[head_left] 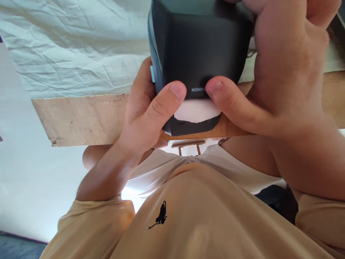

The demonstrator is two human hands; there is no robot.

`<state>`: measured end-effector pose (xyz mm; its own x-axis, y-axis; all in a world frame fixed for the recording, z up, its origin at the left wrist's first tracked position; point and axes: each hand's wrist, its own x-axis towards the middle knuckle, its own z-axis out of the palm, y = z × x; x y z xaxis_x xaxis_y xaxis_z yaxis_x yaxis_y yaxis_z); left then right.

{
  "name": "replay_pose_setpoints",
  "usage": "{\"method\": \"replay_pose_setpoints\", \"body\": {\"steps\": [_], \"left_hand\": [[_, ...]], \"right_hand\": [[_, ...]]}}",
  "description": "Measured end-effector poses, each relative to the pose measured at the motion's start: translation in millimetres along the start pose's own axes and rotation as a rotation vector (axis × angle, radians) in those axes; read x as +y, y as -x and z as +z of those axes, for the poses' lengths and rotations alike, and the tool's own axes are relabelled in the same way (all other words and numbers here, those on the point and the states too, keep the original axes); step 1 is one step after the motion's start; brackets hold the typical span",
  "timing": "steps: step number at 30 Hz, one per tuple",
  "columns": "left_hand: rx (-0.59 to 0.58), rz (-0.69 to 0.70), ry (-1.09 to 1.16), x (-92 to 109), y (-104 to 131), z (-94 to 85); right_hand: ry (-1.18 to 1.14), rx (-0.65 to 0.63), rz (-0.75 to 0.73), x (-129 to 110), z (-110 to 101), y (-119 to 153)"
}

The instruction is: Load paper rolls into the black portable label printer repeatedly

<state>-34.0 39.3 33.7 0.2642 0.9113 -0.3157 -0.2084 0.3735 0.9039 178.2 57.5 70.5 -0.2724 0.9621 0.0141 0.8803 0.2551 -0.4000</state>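
Note:
A black device [205, 54] with "NIIMBO" lettering partly covered by a thumb is held up over the board's near edge. White paper [198, 110] sticks out of the slot below the lettering. My left hand [151, 108] grips the device's left side, its thumb on the front beside the paper and its fingers hidden behind. On the right, my right hand [269, 79] holds the other side, with the thumb tip on the lettering and the fingers round the upper edge, partly out of frame. A light blue tab [152, 73] shows on the left side.
A pale wrinkled cloth [81, 46] covers much of a wooden board [88, 120], whose bare edge runs across the view. My legs and white shorts [153, 165] are beneath it. A small wooden frame [188, 144] shows between the legs.

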Motion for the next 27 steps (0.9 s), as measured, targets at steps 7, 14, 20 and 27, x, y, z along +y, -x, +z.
{"method": "replay_pose_setpoints", "body": {"steps": [7, 14, 20, 27], "left_hand": [[0.0, -0.034, -0.031, 6.5, 3.0, 3.7], [-0.036, 0.028, 0.032, -3.4, -0.3, -3.7], [-0.024, 0.015, 0.027, -3.0, -2.3, -2.6], [-0.006, -0.014, 0.026, 1.5, 1.3, 2.1]], "right_hand": [[-0.269, 0.099, 0.098, -1.8, 1.0, -1.4], [-0.212, 0.079, 0.087, -1.9, -0.5, -4.3], [-0.222, 0.134, 0.103, -2.8, -0.6, -4.3], [-0.237, 0.138, 0.129, -3.2, -2.6, -5.6]]}}
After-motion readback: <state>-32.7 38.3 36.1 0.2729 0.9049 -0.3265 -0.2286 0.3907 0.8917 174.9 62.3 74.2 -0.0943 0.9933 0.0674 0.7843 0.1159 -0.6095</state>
